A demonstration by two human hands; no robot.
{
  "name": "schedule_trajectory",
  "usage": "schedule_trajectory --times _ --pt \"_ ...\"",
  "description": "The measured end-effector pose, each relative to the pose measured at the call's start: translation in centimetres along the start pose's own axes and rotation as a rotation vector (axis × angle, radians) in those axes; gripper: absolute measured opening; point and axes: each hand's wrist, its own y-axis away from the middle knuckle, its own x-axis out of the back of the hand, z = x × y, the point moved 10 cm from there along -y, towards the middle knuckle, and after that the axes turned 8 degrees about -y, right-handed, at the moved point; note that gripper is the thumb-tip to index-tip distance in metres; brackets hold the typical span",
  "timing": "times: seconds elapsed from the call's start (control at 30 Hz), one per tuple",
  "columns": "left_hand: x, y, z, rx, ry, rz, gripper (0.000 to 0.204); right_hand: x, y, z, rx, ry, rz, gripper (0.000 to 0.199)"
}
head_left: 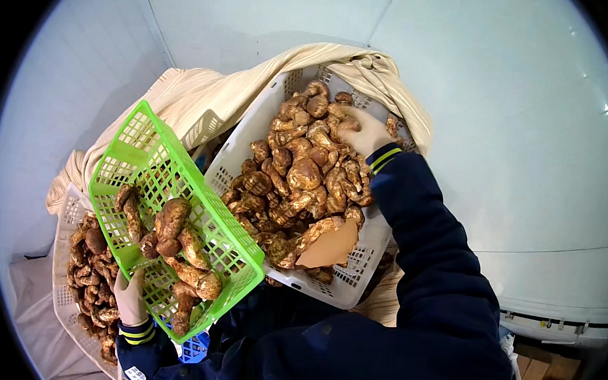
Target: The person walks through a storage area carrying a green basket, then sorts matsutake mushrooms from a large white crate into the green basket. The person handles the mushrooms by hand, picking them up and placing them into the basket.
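L hand gloved, clenched on near rim of green basket, tilted, few mushrooms inside | R hand gloved, in white crate heaped w/ mushrooms, grip hidden, can't tell | 2nd white crate at left, cloth behind

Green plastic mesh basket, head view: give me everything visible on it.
The green plastic mesh basket is a rectangular, bright green crate with lattice walls and floor and a solid rim. It is tilted, its far corner raised, and looks undamaged. The gloved left hand grips its near rim. Several brown mushrooms lie inside, gathered toward the lower end. It sits above the white basket of mushrooms on the left and beside the large white mesh crate heaped with mushrooms, its right edge overlapping that crate's rim.
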Motion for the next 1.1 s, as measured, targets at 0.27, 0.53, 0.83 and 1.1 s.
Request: schedule_trajectory --times 0.27,0.53,0.83,1.1 --pt "-0.1 -0.4 -0.2 -0.012 0.023 -0.013 0.032 4.8 2.3 1.6 -0.12 -0.774 0.051 0.041" --pt "-0.2 -0.4 0.5 -0.034 0.014 -0.032 0.033 5.9 1.5 -0.1 0.011 0.076 0.033 0.057" --pt "0.0 -0.3 0.1 -0.013 0.063 -0.014 0.033 0.4 -5.9 0.3 0.044 0.291 0.109 0.059" --pt "-0.2 0.0 0.9 -0.02 0.033 -0.016 0.031 2.5 0.1 -1.4 0.051 -0.748 -0.198 0.059"
